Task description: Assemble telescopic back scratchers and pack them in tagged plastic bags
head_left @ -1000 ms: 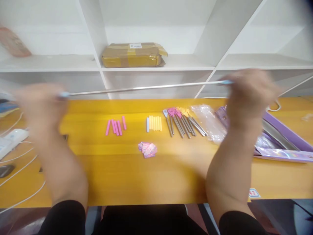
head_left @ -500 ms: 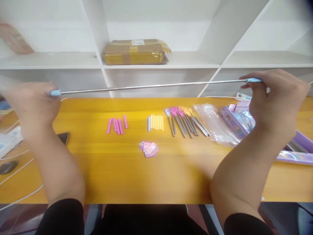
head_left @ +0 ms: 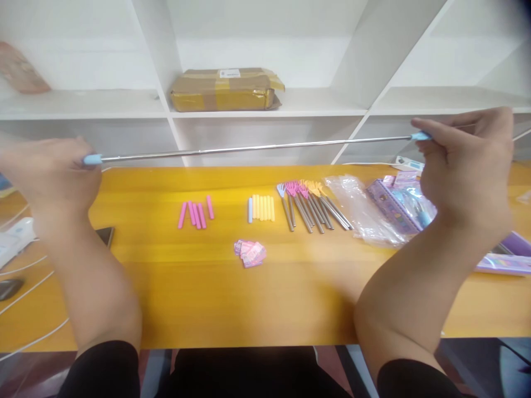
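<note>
A telescopic back scratcher (head_left: pixel 257 147) is stretched out long and nearly level above the table's back edge. My left hand (head_left: pixel 53 174) is closed around its light blue handle end. At the other end, my right hand (head_left: pixel 468 157) grips the light blue head, whose tip is hidden by the fingers. Below the rod lie several short back scratchers (head_left: pixel 315 207) with blue, pink and orange claw heads. Several pink handle sleeves (head_left: pixel 197 214) lie to the left, and yellow sleeves (head_left: pixel 263 208) with one blue sleeve (head_left: pixel 250 210) lie mid-table. Nearer me is a small pile of pink cards (head_left: pixel 250 253).
Clear plastic bags (head_left: pixel 360 210) and a purple box (head_left: pixel 394 204) lie at the right of the table (head_left: pixel 249 309). White cables and a dark mouse (head_left: pixel 10 288) are on the left. A taped carton (head_left: pixel 224 91) sits on the white shelf behind.
My right hand has shifted slightly left and its fingers have moved about the head. The rod stays extended between both hands. The whole view has shifted a little.
</note>
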Demonstrator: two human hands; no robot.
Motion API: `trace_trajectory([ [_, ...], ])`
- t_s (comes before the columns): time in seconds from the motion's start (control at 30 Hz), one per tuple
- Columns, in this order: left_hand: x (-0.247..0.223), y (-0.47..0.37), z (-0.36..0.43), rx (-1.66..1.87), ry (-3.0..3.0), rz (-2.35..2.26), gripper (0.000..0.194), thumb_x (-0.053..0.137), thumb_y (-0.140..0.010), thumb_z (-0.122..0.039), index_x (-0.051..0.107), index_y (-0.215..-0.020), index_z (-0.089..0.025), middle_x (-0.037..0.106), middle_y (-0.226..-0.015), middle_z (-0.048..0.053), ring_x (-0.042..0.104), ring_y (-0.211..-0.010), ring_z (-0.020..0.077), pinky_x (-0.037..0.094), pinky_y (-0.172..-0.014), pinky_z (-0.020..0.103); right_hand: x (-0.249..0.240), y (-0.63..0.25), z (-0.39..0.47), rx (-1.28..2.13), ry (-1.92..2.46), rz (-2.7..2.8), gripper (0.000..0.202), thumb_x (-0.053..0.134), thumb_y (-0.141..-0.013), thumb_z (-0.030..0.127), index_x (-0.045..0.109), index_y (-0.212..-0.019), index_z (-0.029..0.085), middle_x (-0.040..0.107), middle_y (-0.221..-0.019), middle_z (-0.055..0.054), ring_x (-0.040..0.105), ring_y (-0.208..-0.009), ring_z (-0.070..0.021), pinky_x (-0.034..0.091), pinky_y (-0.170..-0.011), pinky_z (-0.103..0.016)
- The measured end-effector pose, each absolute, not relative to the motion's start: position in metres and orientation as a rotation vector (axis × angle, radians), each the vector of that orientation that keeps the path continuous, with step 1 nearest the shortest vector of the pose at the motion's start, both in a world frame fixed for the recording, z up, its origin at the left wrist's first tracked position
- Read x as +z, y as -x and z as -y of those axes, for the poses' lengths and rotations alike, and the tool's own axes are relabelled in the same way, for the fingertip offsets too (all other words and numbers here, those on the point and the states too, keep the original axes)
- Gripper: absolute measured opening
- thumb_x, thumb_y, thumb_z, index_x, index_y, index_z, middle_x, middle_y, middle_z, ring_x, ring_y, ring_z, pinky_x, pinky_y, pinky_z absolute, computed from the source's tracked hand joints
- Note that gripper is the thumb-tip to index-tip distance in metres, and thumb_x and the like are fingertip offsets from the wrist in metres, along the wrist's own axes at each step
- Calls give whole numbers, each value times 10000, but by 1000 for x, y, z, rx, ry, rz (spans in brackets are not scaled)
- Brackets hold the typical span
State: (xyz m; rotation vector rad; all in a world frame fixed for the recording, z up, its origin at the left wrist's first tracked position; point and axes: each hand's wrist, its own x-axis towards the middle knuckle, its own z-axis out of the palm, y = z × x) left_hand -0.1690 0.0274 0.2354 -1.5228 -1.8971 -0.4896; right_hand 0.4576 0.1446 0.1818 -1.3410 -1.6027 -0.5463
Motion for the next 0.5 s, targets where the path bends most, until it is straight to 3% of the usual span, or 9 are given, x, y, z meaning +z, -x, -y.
trace_trajectory([
  [0.2,236,170,-22,-529,1569,1884,230,542,-828,-169,387,-665,-219,260,-664,-2,219,-692,188,115,-670,343,186,-455,-144,-570,1337,1554,407,809,-809,82,880,-1140,307,654,-1115,-125,641,-947,-218,493,-855,-400],
  [0.33,235,175,-19,-516,1644,1849,198,524,-851,-159,406,-703,-218,283,-692,-4,206,-690,184,117,-671,338,193,-452,-142,-586,1331,1504,384,868,-688,61,892,-1033,229,648,-950,-102,601,-771,-197,486,-670,-359],
  [0.5,235,171,-20,-570,1571,1881,219,517,-855,-176,388,-682,-213,257,-685,9,200,-690,195,108,-662,350,198,-441,-138,-687,1281,1440,168,891,-665,141,789,-768,225,584,-772,-48,565,-722,-201,414,-655,-374],
])
